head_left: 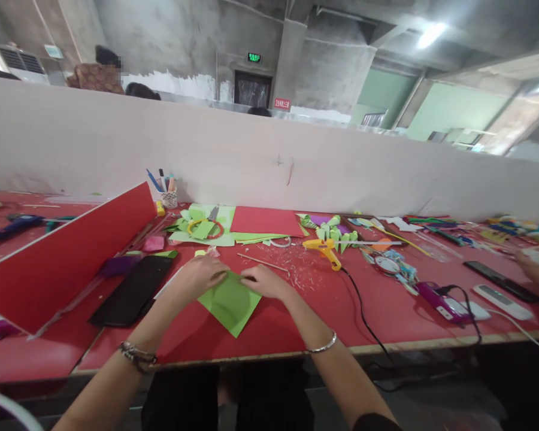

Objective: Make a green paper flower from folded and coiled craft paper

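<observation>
Centre of frame: left hand and right hand, fingers curled nearly closed, both grasping green paper by its upper part.

i observe one green paper sheet, plain and smooth-faced, set diagonally over the red tabletop. one corner points toward the tabletop's near edge; the upper edge is partly hidden from my view.
</observation>
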Tool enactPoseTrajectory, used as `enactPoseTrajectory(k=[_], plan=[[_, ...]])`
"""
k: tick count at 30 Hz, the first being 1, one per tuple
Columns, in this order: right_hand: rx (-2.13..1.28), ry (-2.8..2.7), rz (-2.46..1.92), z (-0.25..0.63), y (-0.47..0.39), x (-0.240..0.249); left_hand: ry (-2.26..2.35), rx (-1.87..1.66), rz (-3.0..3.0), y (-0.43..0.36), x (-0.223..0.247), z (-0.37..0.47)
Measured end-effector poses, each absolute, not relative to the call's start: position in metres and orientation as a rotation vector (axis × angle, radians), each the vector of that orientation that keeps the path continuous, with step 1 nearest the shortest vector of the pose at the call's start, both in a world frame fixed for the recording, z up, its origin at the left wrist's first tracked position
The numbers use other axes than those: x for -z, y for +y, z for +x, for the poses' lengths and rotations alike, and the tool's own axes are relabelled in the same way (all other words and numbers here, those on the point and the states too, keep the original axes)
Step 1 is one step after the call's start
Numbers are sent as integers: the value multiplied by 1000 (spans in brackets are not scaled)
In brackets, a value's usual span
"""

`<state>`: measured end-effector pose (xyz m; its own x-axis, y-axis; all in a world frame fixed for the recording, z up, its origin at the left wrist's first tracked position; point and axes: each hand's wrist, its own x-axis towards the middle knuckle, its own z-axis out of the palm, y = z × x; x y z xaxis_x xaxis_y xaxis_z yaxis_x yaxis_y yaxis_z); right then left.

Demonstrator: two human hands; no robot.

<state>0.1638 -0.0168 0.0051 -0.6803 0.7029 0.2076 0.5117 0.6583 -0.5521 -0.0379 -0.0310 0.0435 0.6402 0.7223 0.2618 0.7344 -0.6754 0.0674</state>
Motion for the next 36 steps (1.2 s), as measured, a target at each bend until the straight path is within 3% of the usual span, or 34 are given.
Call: enactPoseTrajectory(k=[6,16,36], plan=[[-710,-2378,-981,176,-13,11,-1442,597,-2889,-21,-11,-33],[-676,-2273,-1059,181,-4,16,-1557,552,-2635,-2,28,-40],[-686,-2271,-1036,184,-3,23,-1614,677,-2254,-13,5,-28]])
